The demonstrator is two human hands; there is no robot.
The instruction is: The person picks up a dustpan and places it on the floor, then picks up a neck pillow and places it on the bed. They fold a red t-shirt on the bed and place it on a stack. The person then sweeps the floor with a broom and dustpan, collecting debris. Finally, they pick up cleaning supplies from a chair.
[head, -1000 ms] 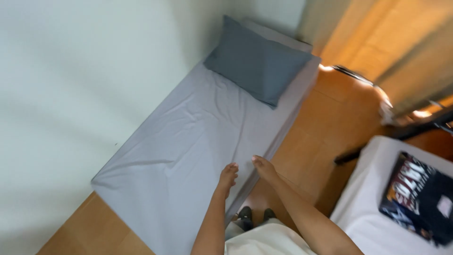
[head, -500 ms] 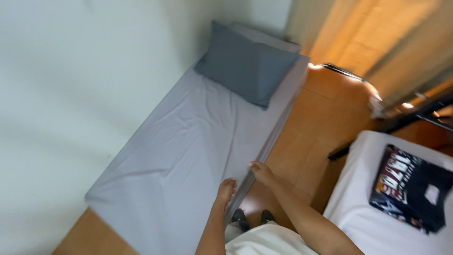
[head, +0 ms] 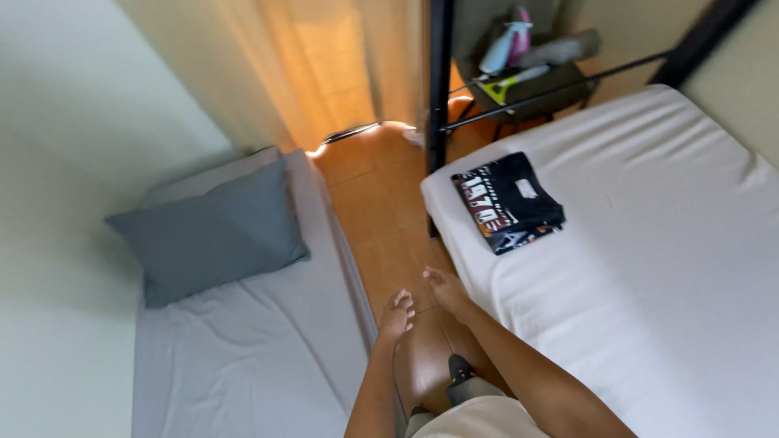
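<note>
My left hand (head: 397, 314) hangs open over the right edge of a low bed with a grey sheet (head: 243, 357). My right hand (head: 445, 288) is open too, over the tiled floor (head: 381, 211) between the two beds, close to the edge of the white bed (head: 649, 268). Neither hand holds anything. A blue-grey pillow (head: 213, 230) lies at the head of the grey bed. A folded black garment with a print (head: 507, 202) rests on the white bed near its head end.
A pale wall (head: 73, 162) runs along the left of the grey bed. Lit curtains (head: 324, 73) hang at the far end. A black metal frame (head: 441, 81) and a shelf with spray bottles (head: 507, 49) stand behind the white bed.
The view has swung to the right, from the grey bed toward the aisle and the white bed. Both hands have left the grey sheet's edge and now hover over the aisle.
</note>
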